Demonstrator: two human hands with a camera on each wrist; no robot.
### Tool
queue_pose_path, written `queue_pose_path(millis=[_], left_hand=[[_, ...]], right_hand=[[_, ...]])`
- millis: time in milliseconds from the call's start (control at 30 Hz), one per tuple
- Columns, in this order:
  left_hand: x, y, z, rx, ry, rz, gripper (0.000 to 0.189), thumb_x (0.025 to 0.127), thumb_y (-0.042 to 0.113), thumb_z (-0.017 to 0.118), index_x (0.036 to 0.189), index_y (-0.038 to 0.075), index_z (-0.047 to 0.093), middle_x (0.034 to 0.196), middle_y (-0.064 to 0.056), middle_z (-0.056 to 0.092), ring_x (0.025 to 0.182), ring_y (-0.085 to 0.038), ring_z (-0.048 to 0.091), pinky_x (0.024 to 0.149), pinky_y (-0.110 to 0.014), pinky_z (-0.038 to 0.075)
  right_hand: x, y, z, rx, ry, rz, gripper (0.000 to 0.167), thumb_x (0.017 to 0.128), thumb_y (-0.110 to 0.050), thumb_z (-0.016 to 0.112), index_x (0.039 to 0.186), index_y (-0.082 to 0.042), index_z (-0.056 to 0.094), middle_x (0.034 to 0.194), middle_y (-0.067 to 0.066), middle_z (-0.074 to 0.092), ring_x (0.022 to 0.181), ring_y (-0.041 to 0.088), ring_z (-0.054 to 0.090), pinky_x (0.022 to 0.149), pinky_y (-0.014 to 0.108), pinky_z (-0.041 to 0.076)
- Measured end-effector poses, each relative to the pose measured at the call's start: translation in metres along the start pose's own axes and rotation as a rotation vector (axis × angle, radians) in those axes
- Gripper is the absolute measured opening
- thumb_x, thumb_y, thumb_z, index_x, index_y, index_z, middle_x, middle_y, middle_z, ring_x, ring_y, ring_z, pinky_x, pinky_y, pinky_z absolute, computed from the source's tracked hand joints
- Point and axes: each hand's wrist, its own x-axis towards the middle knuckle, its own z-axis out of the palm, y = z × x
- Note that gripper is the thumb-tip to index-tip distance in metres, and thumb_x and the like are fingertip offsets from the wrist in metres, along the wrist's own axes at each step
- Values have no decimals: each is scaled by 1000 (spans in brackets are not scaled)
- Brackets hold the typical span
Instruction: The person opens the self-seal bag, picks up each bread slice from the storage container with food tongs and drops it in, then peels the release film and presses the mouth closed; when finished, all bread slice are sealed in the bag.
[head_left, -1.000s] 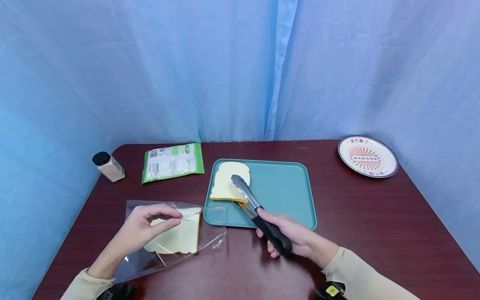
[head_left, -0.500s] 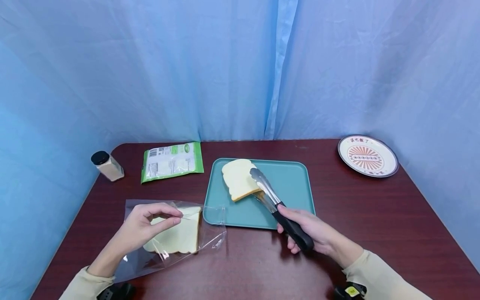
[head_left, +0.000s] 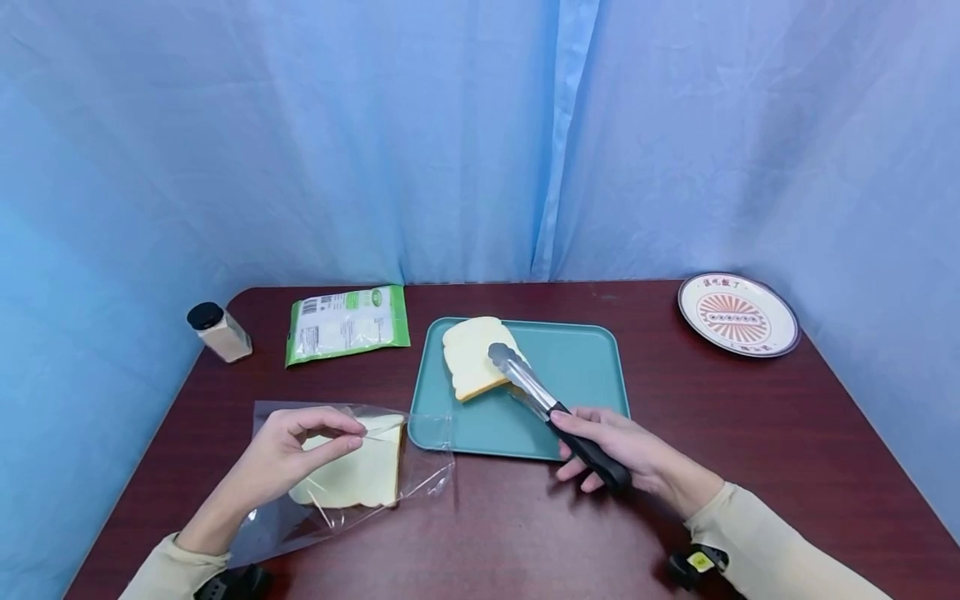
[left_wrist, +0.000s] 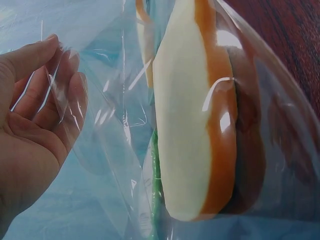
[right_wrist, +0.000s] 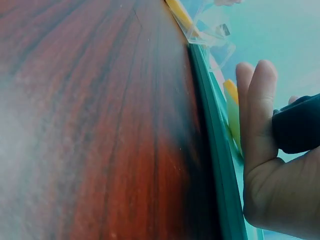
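Observation:
My left hand (head_left: 288, 454) pinches the upper layer of a clear plastic bag (head_left: 431, 475) between thumb and fingertips, lifting it. Inside the bag lies a slice of bread (head_left: 360, 475); the left wrist view shows its brown crust (left_wrist: 222, 135) side-on. In my right hand (head_left: 626, 454) is a pair of metal tongs (head_left: 528, 387) with black handles, thumb on top, some fingers extended. Another bread slice (head_left: 472, 354) sits on the left part of the teal tray (head_left: 573, 367), turned at an angle. The tongs' upper arm overlaps its right side; the lower one is partly hidden.
Behind the bag lies a green and white packet (head_left: 348, 325). A black-capped jar (head_left: 221, 333) stands at the left table edge, and a patterned plate (head_left: 738, 315) at the back right. Blue curtains (head_left: 480, 142) close off the back and sides.
The slice on the tray has shifted right and turned with the tongs. Since then the tongs have drawn slightly left and lower, and my right fingers have straightened somewhat. My left hand stays put.

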Motion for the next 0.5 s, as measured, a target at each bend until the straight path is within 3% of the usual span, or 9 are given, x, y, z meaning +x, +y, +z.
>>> queue_pose_path(millis=[200, 500], left_hand=[[2, 0, 1, -4, -11, -1, 19, 90, 3, 76, 108, 10, 77, 100, -5, 75, 91, -15, 68, 76, -30, 57], [2, -2, 1, -5, -16, -11, 20, 91, 4, 75, 108, 15, 77, 100, 0, 75, 89, -15, 69, 74, -32, 57]], right_hand=[[-2, 0, -3, 7, -9, -16, 38, 105, -38, 57, 104, -2, 46, 86, 8, 57, 73, 24, 75, 51, 31, 57], [-5, 0, -8, 25, -20, -14, 38, 105, -37, 57, 103, -1, 45, 84, 7, 56, 70, 21, 73, 53, 31, 58]])
